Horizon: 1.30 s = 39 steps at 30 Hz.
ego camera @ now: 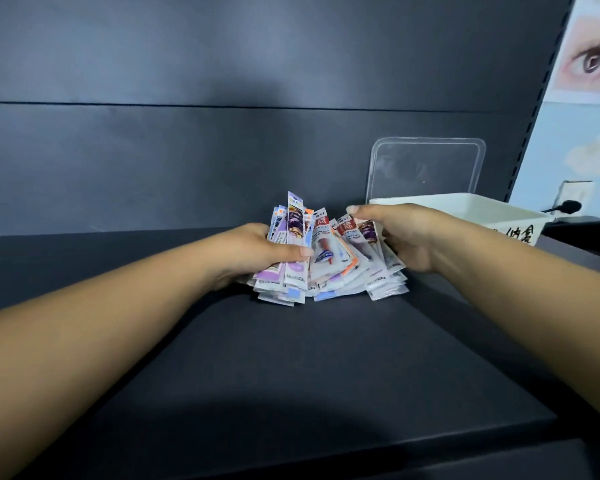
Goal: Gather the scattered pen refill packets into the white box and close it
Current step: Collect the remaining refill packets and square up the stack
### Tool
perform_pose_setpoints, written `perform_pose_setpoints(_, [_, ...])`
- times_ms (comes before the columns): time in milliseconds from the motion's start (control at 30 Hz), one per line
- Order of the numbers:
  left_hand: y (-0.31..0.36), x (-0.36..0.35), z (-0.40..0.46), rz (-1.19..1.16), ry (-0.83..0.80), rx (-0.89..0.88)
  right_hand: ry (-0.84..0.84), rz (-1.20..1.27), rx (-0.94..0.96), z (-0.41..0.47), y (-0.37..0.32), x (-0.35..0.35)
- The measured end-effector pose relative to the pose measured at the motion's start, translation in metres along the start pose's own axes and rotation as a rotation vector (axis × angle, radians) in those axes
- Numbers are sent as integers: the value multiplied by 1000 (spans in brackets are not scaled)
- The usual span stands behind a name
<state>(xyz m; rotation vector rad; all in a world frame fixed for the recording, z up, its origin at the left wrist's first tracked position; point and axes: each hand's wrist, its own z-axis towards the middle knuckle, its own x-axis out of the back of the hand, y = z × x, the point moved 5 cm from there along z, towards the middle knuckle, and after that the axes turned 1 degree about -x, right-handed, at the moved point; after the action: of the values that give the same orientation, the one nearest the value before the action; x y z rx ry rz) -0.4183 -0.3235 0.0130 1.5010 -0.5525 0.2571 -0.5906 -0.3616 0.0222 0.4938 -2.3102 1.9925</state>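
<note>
A thick bundle of several pen refill packets (329,258), printed in purple, red, orange and white, stands fanned on edge at the back of the dark shelf. My left hand (260,252) grips its left side, thumb across the front of the purple packets. My right hand (406,237) grips its right side, fingers curled over the top. The white box (471,206) stands open just behind and right of my right hand, with black characters on its front. Its clear lid (426,168) leans upright against the back wall behind the box.
The dark shelf surface (309,368) stretches toward me, with a dark panelled wall behind. At the right edge hangs a poster (589,64) showing an eye. A small black object (568,206) lies beside the box at the far right.
</note>
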Motion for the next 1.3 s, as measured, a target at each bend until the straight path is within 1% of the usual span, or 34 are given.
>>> perform_pose_setpoints(67, [-1,-3,3,-13,-11,-21,-43,73,-46,8,-1,-3])
perform_pose_setpoints(133, [1,-9,5,-29,-22,-47,-131,101,-68,14,-4,-14])
perform_pose_setpoints(200, [4,-13,5,-35,-34,-72,-218,99,-81,18,-6,-26])
perform_pose_setpoints(300, [5,-17,4,-72,-24,-111,-285,28,-93,21,-9,-38])
perform_pose_setpoints(400, [7,-19,5,-59,5,-157,-343,40,-62,24,-8,-43])
perform_pose_setpoints(533, [9,-21,4,-101,-12,-193,-413,129,-31,24,-3,-48])
perform_pose_setpoints(667, [7,-20,1,-175,-14,-235,-411,196,3,18,-5,-53])
perform_pose_setpoints(767, [10,-22,-3,-229,-22,-308,-442,243,45,10,-8,-55])
perform_pose_setpoints(867, [12,-22,-6,-250,5,-385,-460,369,75,4,-9,-58])
perform_pose_setpoints(933, [15,-19,-8,-240,48,-435,-420,418,149,4,-11,-58])
perform_pose_setpoints(1000, [22,-13,-9,-215,146,-510,-355,469,258,4,-19,-55])
perform_pose_setpoints(1067, [32,-5,-15,-87,360,-582,-315,522,359,1,-29,-51])
perform_pose_setpoints(1100, [35,0,-19,-42,473,-589,-306,548,402,-1,-33,-49])
perform_pose_setpoints(1133, [36,4,-21,-54,542,-568,-300,573,434,-4,-36,-48])
perform_pose_setpoints(1167, [34,8,-20,-120,565,-518,-299,593,452,-6,-38,-48])
perform_pose_setpoints(1200, [29,11,-18,-221,542,-462,-309,597,462,-9,-39,-48])
perform_pose_setpoints(1233, [26,12,-16,-325,477,-427,-327,583,470,-10,-39,-50])
perform_pose_setpoints(1300, [26,11,-14,-420,300,-423,-362,545,475,-13,-39,-52])
